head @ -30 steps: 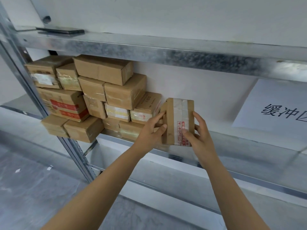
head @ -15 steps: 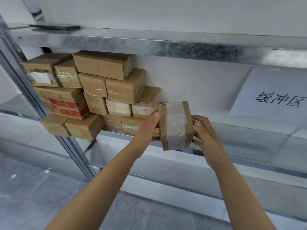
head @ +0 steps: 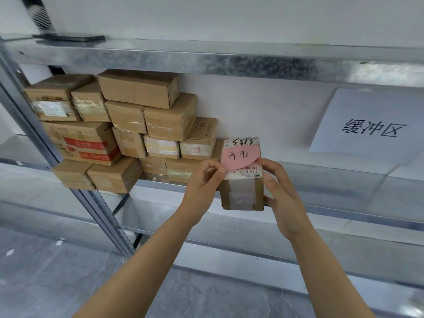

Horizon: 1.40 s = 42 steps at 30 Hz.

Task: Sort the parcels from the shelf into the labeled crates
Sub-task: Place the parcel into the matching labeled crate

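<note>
I hold a small brown cardboard parcel point(head: 242, 191) in front of the metal shelf point(head: 321, 173). Its top face carries a white shipping label and a pink sticky note point(head: 238, 155) with handwritten characters. My left hand point(head: 203, 182) grips the parcel's left side, fingers curled at the pink note's edge. My right hand point(head: 278, 191) grips the right side, with the thumb on the label's corner. A stack of several taped brown parcels point(head: 128, 129) fills the shelf's left part, just left of the held one. No crates are in view.
A white paper sign point(head: 371, 127) with black characters hangs on the wall at right. A dark flat object point(head: 68, 38) lies on the upper shelf point(head: 206, 60). A slanted metal upright point(head: 34, 134) runs down the left. Lower shelves and grey floor point(head: 57, 271) lie below.
Both hands have drawn the parcel off the shelf and turned it over, so the face with the label and pink note now shows. The view has shifted slightly.
</note>
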Each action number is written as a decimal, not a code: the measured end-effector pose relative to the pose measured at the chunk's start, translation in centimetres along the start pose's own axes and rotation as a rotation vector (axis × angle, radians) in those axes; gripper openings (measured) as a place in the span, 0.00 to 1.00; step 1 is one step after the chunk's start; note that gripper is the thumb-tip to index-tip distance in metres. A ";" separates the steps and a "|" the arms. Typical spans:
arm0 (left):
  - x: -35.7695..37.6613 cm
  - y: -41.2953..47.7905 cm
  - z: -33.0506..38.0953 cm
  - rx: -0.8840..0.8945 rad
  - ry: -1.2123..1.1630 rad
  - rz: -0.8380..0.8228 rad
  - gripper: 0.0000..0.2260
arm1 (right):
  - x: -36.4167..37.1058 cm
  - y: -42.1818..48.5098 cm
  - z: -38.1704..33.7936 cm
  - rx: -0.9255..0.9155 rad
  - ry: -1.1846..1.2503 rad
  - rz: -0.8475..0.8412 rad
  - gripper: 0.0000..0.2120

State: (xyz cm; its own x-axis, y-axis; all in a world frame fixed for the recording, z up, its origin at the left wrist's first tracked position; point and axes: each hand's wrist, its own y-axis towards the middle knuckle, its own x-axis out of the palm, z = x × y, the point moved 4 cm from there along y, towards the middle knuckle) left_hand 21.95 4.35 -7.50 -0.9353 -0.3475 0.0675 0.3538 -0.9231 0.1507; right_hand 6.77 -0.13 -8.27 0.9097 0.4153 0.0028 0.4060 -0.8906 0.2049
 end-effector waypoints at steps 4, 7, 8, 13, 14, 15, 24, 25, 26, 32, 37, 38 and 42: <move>0.9 0.0 0.1 0.026 0.010 -0.052 0.06 | -0.5 -0.7 -0.3 -0.035 0.043 0.073 0.17; 2.0 -0.1 0.0 0.043 0.018 -0.132 0.11 | -2.4 -1.2 -0.6 -0.037 0.031 0.127 0.19; 2.6 -0.2 0.0 0.061 0.036 -0.169 0.12 | -3.0 -1.5 -0.8 -0.036 0.009 0.128 0.20; 6.9 -1.7 1.2 0.148 0.104 -0.324 0.16 | -6.9 -4.2 -1.1 -0.006 -0.024 0.156 0.19; 7.9 -2.0 1.3 0.148 0.118 -0.356 0.16 | -7.9 -4.9 -1.2 0.000 0.003 0.178 0.18; 9.0 -2.3 1.4 0.138 0.129 -0.385 0.16 | -9.0 -5.7 -1.4 0.003 0.033 0.199 0.18; 23.3 -7.5 1.3 0.130 0.140 -0.585 0.15 | -22.1 -15.8 -3.9 -0.024 0.043 0.396 0.21; 25.4 -8.3 1.0 0.133 0.145 -0.598 0.14 | -24.0 -17.5 -4.1 -0.024 0.035 0.434 0.22; 27.4 -9.2 0.8 0.141 0.149 -0.612 0.13 | -25.9 -19.4 -4.4 -0.021 0.024 0.474 0.22; 39.4 -15.9 -0.3 0.304 0.357 -0.674 0.16 | -37.2 -31.5 -6.0 0.020 -0.089 0.681 0.21; 48.2 -21.2 -1.8 0.376 0.400 -0.813 0.19 | -44.0 -41.3 -7.3 0.042 -0.174 0.806 0.21; 49.9 -22.2 -2.0 0.397 0.410 -0.859 0.20 | -44.9 -42.9 -7.7 0.035 -0.178 0.839 0.19; 56.0 -25.4 -1.3 0.485 0.443 -1.014 0.20 | -47.9 -48.2 -9.0 0.007 -0.173 0.969 0.19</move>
State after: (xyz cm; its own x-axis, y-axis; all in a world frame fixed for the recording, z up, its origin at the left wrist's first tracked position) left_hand -39.46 8.14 -8.81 -0.6788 0.3852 -0.6251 -0.6647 -0.6841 0.3002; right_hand -57.19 24.54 -9.48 0.8491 -0.5278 0.0235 -0.5226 -0.8326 0.1835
